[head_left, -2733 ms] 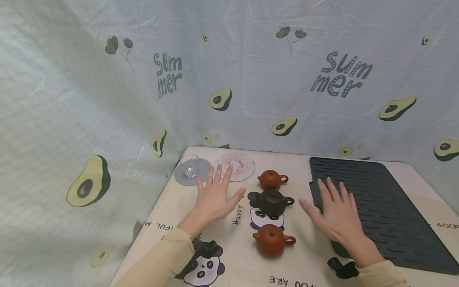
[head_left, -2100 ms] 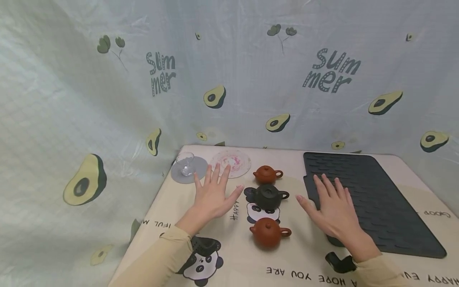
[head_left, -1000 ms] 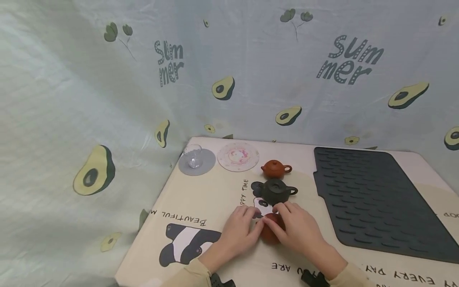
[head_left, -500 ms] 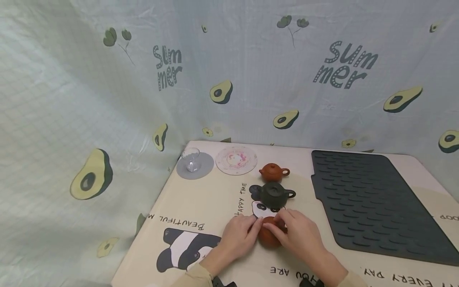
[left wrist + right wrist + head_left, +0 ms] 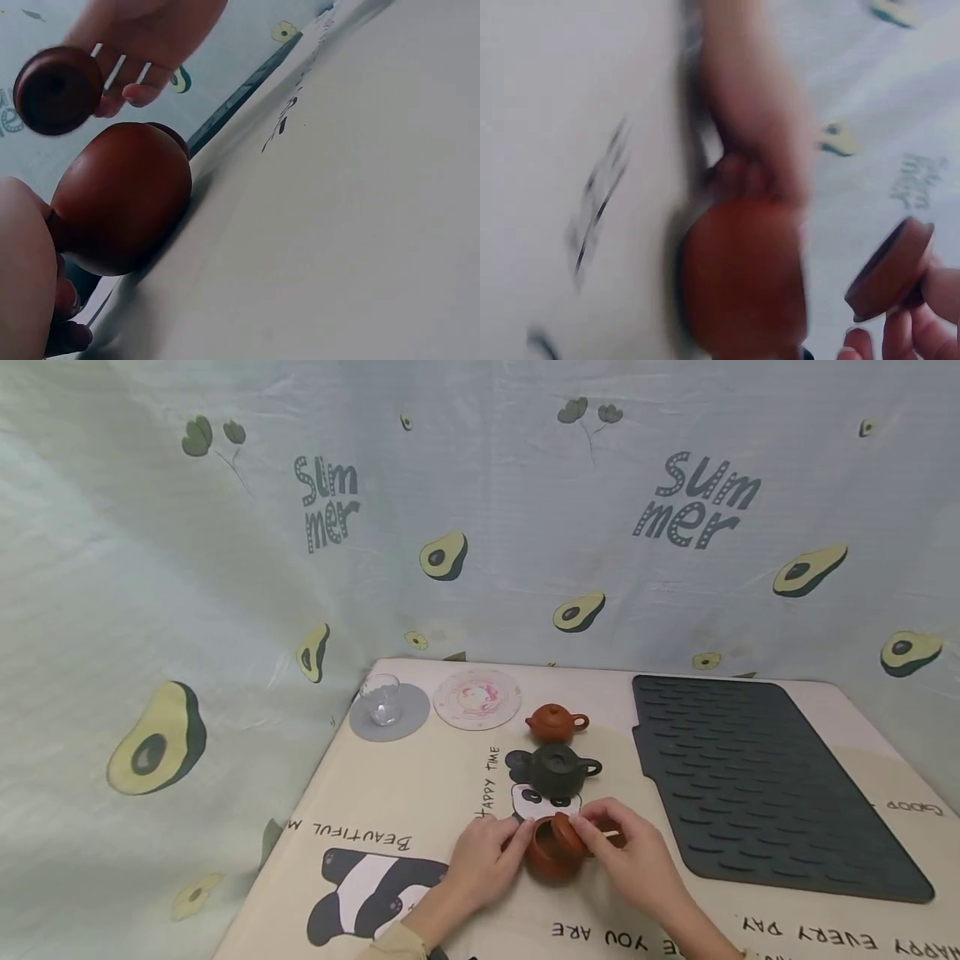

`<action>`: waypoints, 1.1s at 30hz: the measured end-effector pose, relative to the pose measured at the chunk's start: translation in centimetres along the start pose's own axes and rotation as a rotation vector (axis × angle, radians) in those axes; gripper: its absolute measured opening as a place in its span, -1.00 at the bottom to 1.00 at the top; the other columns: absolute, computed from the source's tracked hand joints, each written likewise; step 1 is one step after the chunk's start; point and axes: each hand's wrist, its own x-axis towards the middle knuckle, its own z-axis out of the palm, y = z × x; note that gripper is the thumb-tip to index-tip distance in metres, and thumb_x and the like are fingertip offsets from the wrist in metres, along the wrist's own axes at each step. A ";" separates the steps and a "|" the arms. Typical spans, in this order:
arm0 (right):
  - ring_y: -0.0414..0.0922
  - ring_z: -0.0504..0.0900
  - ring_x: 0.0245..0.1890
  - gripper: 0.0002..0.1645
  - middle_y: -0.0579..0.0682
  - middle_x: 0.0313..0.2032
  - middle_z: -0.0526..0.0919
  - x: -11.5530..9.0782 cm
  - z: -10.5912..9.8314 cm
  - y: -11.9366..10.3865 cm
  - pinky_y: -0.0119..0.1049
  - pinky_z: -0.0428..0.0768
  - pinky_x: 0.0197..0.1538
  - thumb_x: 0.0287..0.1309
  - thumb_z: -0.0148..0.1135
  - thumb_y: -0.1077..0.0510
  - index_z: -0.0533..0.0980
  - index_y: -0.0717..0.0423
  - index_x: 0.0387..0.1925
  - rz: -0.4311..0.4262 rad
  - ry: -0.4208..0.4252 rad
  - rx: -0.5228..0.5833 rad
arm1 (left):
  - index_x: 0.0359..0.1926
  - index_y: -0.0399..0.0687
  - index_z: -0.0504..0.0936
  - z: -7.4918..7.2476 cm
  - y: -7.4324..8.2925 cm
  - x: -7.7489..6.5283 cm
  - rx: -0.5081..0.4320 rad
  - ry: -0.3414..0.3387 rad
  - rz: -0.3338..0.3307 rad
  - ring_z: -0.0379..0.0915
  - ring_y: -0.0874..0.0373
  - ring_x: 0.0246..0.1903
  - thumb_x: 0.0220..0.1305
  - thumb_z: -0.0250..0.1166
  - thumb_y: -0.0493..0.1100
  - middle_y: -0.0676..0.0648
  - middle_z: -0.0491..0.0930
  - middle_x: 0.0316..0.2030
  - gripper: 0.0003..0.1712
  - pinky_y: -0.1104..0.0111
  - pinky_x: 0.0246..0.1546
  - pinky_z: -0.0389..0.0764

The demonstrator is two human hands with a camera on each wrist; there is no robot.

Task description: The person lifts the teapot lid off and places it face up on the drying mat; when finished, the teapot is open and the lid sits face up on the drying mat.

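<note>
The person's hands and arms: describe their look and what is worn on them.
No glove or ring shows on the left hand or the right hand. Behind the left one, a pale beige sleeve shows, with part of a black item beside it, too cut off to identify. The visible right forearm is mostly bare.

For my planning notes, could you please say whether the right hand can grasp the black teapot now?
Probably not: the right hand holds a teapot lid, though the black teapot looks unobstructed.
</note>
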 end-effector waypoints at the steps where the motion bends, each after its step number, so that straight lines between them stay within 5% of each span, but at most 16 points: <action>1: -0.18 0.68 -0.17 -0.88 -0.12 -0.22 0.68 0.0 -0.2 0.0 -0.29 0.63 -0.15 0.32 0.39 0.06 0.63 -0.03 -0.18 0.082 -0.012 0.103 | -0.67 0.19 0.29 0.0 0.0 0.0 -0.004 -0.003 -0.002 0.23 0.28 -0.60 0.57 0.10 0.05 0.28 0.18 -0.72 -0.45 0.42 -0.51 0.25; 7: 0.04 0.72 -0.05 -0.60 0.16 0.03 0.65 -0.1 -1.6 0.0 -0.15 0.67 -0.05 0.46 0.22 -0.01 0.52 0.22 0.09 0.411 -0.094 0.649 | -0.67 0.20 0.30 -0.1 -0.1 0.1 -0.018 -0.012 -0.009 0.23 0.30 -0.60 0.58 0.07 0.07 0.28 0.21 -0.71 -0.44 0.42 -0.51 0.25; 14: -0.12 0.72 -0.12 -0.76 -0.01 -0.01 0.65 -0.4 -2.7 0.6 -0.33 0.63 -0.07 0.55 0.09 -0.03 0.54 -0.14 0.12 0.514 -0.240 0.995 | -0.67 0.20 0.31 0.0 -0.1 -0.1 -0.024 -0.022 -0.025 0.22 0.31 -0.60 0.59 0.05 0.10 0.26 0.21 -0.69 -0.44 0.42 -0.51 0.24; 23: -0.03 0.64 0.03 -0.76 -0.08 0.02 0.65 -0.8 -4.1 0.9 -0.23 0.54 0.12 0.56 -0.03 -0.22 0.48 -0.29 0.00 0.635 -0.224 1.166 | -0.67 0.20 0.32 0.1 0.1 -0.4 -0.011 0.045 0.029 0.26 0.31 -0.61 0.55 0.12 0.02 0.28 0.20 -0.70 -0.46 0.42 -0.50 0.26; 27: -0.03 0.62 0.03 -0.69 -0.08 0.02 0.62 -0.9 -4.7 1.1 -0.21 0.52 0.16 0.56 -0.08 -0.25 0.41 -0.28 0.11 0.620 -0.214 1.113 | -0.66 0.21 0.32 0.2 0.1 -0.4 -0.005 0.046 0.023 0.26 0.32 -0.60 0.56 0.11 0.03 0.29 0.20 -0.69 -0.47 0.40 -0.46 0.28; 33: -0.08 0.60 -0.03 -0.30 -0.09 -0.05 0.59 -0.9 -5.1 1.5 -0.25 0.54 0.11 0.40 -0.02 -0.44 0.13 -0.21 0.33 0.696 -0.063 0.922 | -0.66 0.21 0.34 0.2 0.1 -0.4 -0.007 0.034 0.002 0.28 0.32 -0.59 0.57 0.09 0.05 0.29 0.22 -0.69 -0.47 0.40 -0.45 0.29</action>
